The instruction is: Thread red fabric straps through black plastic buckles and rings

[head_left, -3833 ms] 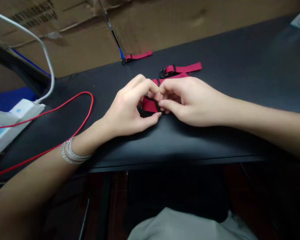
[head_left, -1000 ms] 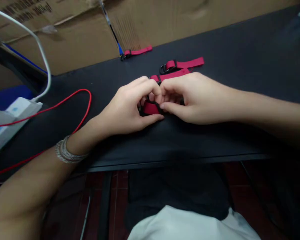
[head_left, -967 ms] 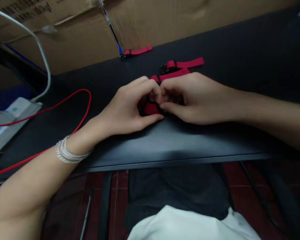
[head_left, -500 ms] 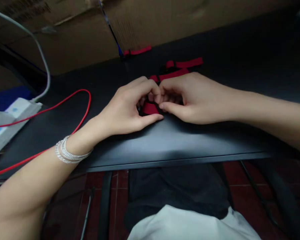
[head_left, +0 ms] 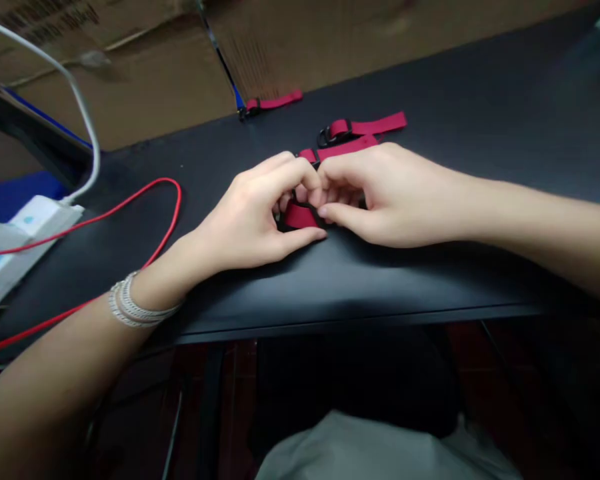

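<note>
Just above the black table, my left hand (head_left: 267,210) and my right hand (head_left: 393,193) meet, fingertips touching. Between them is a red webbing strap (head_left: 300,216) with a black part along its edge. My left fingers curl round its far side, the thumb stretched along the near side. My right thumb and forefinger pinch the black part at the strap's right end; the exact grip is partly hidden by the fingers. Right behind my hands lies another red strap (head_left: 343,148), and past it a red strap with a black buckle (head_left: 367,127).
A further red strap (head_left: 280,101) lies at the back against a cardboard box (head_left: 170,100). On the left are a white power strip (head_left: 35,230), a white cable (head_left: 83,107) and a looped red cable (head_left: 177,200). The table's front edge (head_left: 330,325) runs before my lap.
Both hands and the strap between them have stayed almost in place. The picture of the tabletop and straps is brighter, while the area below the table is darker.
</note>
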The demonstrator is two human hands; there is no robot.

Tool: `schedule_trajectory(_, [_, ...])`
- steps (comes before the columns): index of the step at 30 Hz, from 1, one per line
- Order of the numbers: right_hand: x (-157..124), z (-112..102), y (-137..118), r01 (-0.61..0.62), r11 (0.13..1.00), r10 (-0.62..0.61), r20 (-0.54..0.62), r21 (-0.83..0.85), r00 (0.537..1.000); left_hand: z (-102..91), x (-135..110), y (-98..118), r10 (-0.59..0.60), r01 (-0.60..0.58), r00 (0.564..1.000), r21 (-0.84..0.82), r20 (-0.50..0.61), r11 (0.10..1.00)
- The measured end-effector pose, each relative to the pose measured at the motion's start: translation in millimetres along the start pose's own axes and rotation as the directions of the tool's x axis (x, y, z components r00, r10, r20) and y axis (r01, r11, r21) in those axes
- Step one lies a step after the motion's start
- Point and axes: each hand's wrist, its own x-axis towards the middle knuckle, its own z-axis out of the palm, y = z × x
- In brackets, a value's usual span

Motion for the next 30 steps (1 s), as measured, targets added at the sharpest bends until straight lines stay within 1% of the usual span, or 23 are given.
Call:
schedule_trajectory(3, [-0.3, -0.1, -0.3, 0.003, 1.0, -0.003, 0.002, -0.01, 1.0, -0.5, 0.2, -0.5, -0.018, 0.018, 1.0, 0.006, 0.02, 1.0])
schedule_trajectory(7, [0.4, 0.9, 1.1, 0.004, 1.0, -0.005, -0.007, -0.016, 1.0, -0.6, 0.2, 0.1, -0.014, 0.014, 1.0, 0.015, 0.014, 1.0])
schedule_trajectory(11, [0.1, 0.5, 2.2, 0.034, 0.999, -0.034, -0.002, -0.009, 0.999, -0.9, 0.4, 0.8, -0.017, 0.017, 1.0, -0.005, 0.01, 1.0])
schedule_trajectory(17, [0.3, -0.3, 2.2, 0.031, 0.999, -0.031, 0.011, -0.019, 0.999, -2.2, 1.4, -0.8, 0.03, -0.029, 0.998, -0.022, 0.053, 0.999])
schedule_trajectory(22, [0.5, -1.1, 1.3, 0.018, 0.999, -0.017, 0.026, -0.035, 1.0, -2.2, 0.7, 1.7, -0.031, 0.032, 0.998, -0.032, 0.056, 0.999])
schedule_trajectory(26, [0.1, -1.3, 1.6, 0.011, 0.999, -0.01, 0.025, -0.04, 1.0, -2.6, 0.3, 2.8, -0.028, 0.03, 0.997, -0.029, 0.07, 0.999])
schedule_trajectory(30, [-0.1, -0.6, 3.0, 0.037, 0.999, -0.036, 0.02, -0.03, 0.999, -3.4, 0.2, 1.5, -0.019, 0.022, 0.997, -0.041, 0.069, 0.999])
